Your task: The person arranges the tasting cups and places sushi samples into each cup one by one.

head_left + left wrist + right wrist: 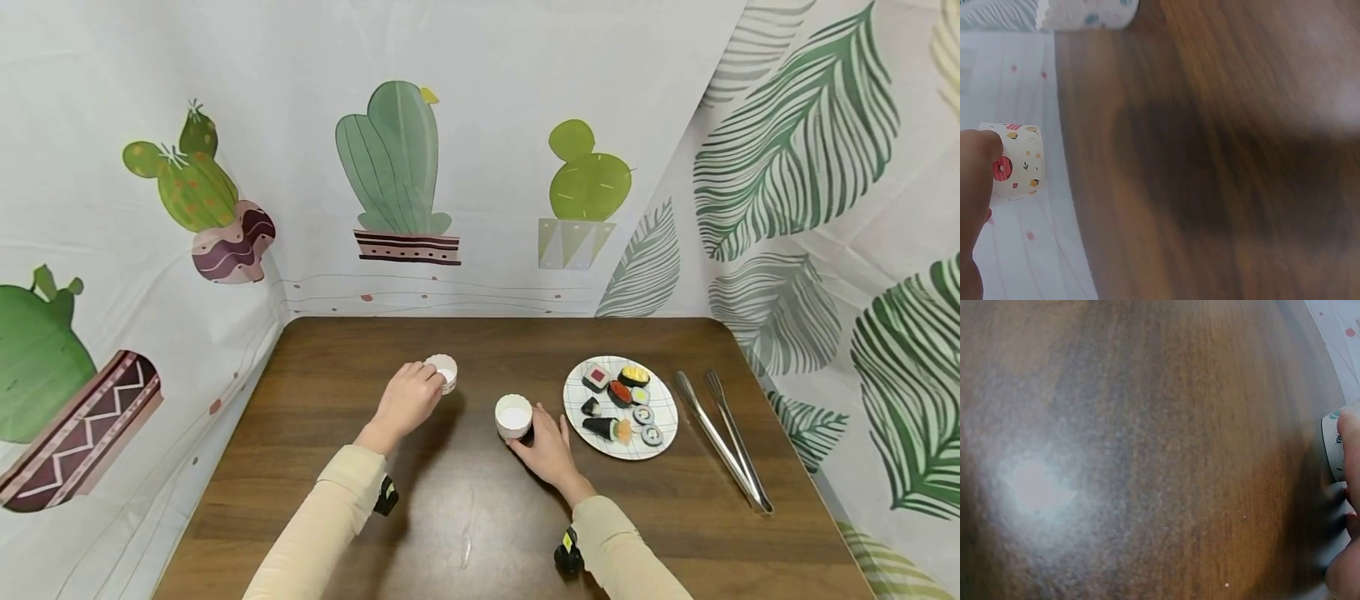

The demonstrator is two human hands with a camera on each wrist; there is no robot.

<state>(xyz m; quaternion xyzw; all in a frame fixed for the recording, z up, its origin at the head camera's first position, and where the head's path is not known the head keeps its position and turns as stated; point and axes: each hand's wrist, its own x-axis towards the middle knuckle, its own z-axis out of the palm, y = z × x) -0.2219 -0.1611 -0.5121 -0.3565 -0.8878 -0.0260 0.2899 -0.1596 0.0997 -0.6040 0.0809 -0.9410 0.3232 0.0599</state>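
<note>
My left hand [408, 397] pinches a small white paper baking cup [447, 372] by its near side, over the left middle of the table. In the left wrist view that baking cup [1027, 164] shows a pink doughnut print, and a dark shadow falls on the wood beside it. My right hand [551, 450] grips a second white baking cup [514, 414], thumb at its near side and fingers along its right. This cup stands upright on the table, its mouth facing up. A bluish print shows on its wall [1334, 444] in the right wrist view.
A round white plate [581, 367] with a grid pattern holds several sushi pieces [620, 393], right of my right hand. Metal tongs [723, 442] lie spread beyond it, near the right edge of the brown wooden table [337, 342]. Printed cloth [495, 167] hangs behind the table.
</note>
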